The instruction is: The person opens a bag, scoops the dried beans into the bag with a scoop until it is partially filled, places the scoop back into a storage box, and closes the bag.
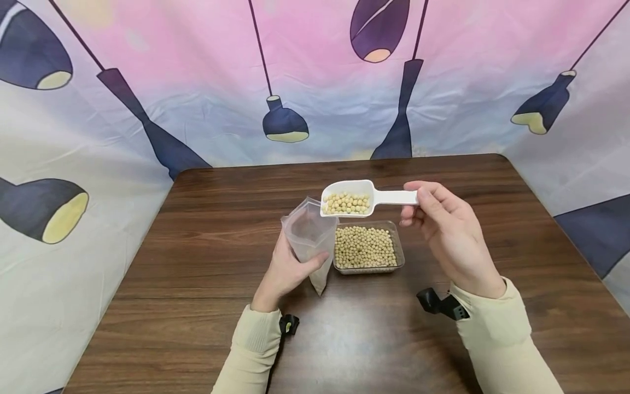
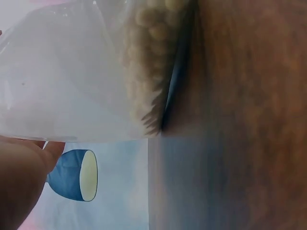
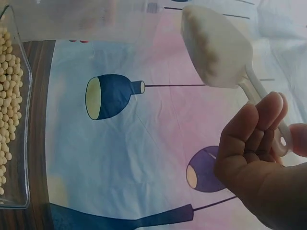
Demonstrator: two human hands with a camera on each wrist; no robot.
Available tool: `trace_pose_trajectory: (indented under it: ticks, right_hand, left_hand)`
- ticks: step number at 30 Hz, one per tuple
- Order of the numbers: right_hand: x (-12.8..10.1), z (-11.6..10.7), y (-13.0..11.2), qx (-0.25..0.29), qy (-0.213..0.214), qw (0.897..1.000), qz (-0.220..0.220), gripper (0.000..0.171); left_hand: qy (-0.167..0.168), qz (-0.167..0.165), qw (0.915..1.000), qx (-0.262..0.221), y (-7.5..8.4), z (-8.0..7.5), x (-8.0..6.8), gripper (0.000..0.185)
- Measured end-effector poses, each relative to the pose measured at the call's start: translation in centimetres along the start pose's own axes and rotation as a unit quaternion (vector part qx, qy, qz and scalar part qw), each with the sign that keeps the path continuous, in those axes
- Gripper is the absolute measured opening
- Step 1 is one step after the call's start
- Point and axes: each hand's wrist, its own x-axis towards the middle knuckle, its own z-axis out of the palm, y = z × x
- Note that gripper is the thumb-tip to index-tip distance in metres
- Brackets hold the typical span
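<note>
Head view: pinches a white scoop (image 1: pixel 381 197) by the end of its handle, right of centre, between thumb and fingers of the right grip (image 1: pixel 455 238). Holds the bowl to the left of that grip, opening upward, with pale beans (image 1: pixel 346 203) inside and its lip in front of the upper right rim of a clear bag (image 1: pixel 312 224); cannot tell whether touching. Clasps the bag near the middle of the frame with the left grip (image 1: pixel 290 271), partway round, with the open mouth above the grip and the tip below. Shows a clear tray (image 1: pixel 400 246) of loose beans (image 1: pixel 365 247) on the brown desk (image 1: pixel 206 235), between the two grips.

Left wrist view: fills the upper left with the bag, with bagged beans (image 2: pixel 146 62) at top centre. Shows only part of the left grip at the lower left; cannot tell from here how far closed.

Right wrist view: curls the right grip round the handle at the lower right, with the bowl's underside above it. Shows the bag at the upper left, the tray at the left edge.
</note>
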Motion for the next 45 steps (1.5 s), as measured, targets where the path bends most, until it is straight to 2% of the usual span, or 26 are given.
trace_pose_trajectory:
  ticks: [5,10,18,21,27,30,33,35,36,38,40,42,44,45]
  right_hand:
    - [-0.6,0.6,0.0,-0.049,0.014,0.998,-0.027,0.03]
    - [-0.9,0.9,-0.2,-0.075,0.024,0.996,-0.044,0.026]
    - [-1.2,1.0,-0.4,-0.132,0.025,0.989,-0.066,0.024]
    - [-1.3,1.1,-0.5,-0.17,0.019,0.982,-0.077,0.023]
    - [-1.5,1.2,-0.6,-0.252,0.006,0.963,-0.097,0.021]
    - [-1.6,1.2,-0.8,-0.255,0.007,0.959,-0.125,0.021]
    - [-1.4,0.8,-1.2,-0.253,0.042,0.951,-0.17,0.021]
    - [-1.2,0.1,-1.7,-0.292,0.075,0.936,-0.184,0.021]
    - [-1.0,-0.3,-2.0,-0.329,0.088,0.924,-0.175,0.022]
    - [-0.7,-1.1,-2.2,-0.418,0.095,0.894,-0.126,0.023]
    - [-0.4,-1.9,-2.0,-0.506,0.068,0.859,-0.048,0.025]
    - [0.1,-2.6,-1.4,-0.551,0.022,0.834,0.024,0.027]
    - [0.5,-3.2,-0.6,-0.571,-0.013,0.818,0.071,0.029]
    - [0.7,-3.5,-0.3,-0.574,-0.02,0.814,0.087,0.029]
  left_hand:
    - [-0.008,-0.008,0.9999,0.004,0.0,0.4,-0.2,0.085]
    - [-0.004,-0.014,0.9999,0.006,0.0,0.5,-0.3,0.084]
    - [-0.012,-0.01,0.9999,-0.002,-0.2,0.8,-0.3,0.084]
    - [-0.012,-0.012,0.9998,-0.005,-0.3,0.9,-0.2,0.085]
    - [-0.012,-0.007,0.9999,-0.009,-0.5,1.1,-0.2,0.084]
    - [-0.013,-0.004,0.9998,-0.014,-0.6,1.1,-0.1,0.083]
    - [-0.012,0.003,0.9997,-0.023,-0.7,1.2,0.0,0.082]
    - [-0.013,0.008,0.9995,-0.029,-0.8,1.3,0.0,0.082]
    - [-0.012,0.009,0.9994,-0.031,-0.8,1.2,0.0,0.082]
    - [-0.01,0.01,0.9994,-0.031,-0.8,1.1,-0.1,0.082]
    - [-0.005,0.009,0.9996,-0.028,-0.8,0.8,-0.2,0.082]
    - [0.001,0.008,0.9996,-0.026,-0.8,0.5,-0.2,0.082]
    - [-0.001,0.005,0.9996,-0.028,-0.8,0.4,-0.2,0.082]
    - [-0.004,0.004,0.9995,-0.03,-0.9,0.4,-0.2,0.082]
